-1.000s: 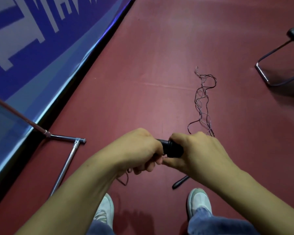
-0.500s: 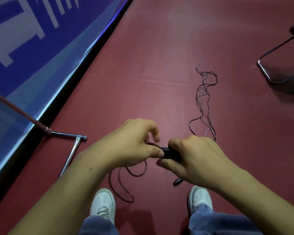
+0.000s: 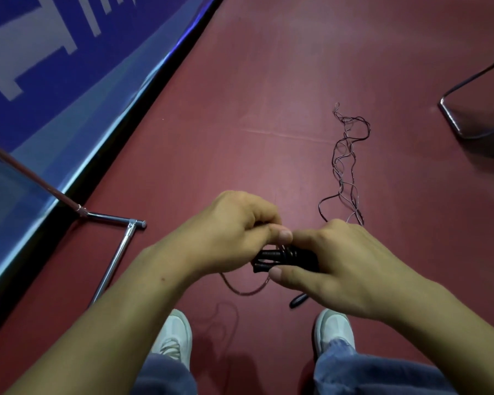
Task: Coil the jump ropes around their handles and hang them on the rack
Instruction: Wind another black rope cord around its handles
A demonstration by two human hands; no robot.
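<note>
The right hand (image 3: 342, 266) has its fingers and thumb curled round a pair of black jump rope handles (image 3: 271, 259). The handles lie side by side and stick out past the thumb tip toward the left hand (image 3: 234, 232). A few turns of thin cord cross the handles just beyond the right fingertips. The left hand's fingers are bent, and its thumb and forefinger pinch the cord right above the handles, almost touching the right forefinger. A slack loop of cord (image 3: 246, 290) hangs from under the left fingers and sags below both thumbs.

Beyond the right knuckles, a tangle of thin ropes (image 3: 345, 166) trails away across the red floor (image 3: 268, 81). Below the right thumb, toward the white shoes (image 3: 174, 334), a black handle tip (image 3: 297, 300) shows. Well out from the left wrist stands the chrome rack base (image 3: 111, 260), against a blue banner (image 3: 54, 67). Far past the right hand is a metal chair leg (image 3: 468, 109).
</note>
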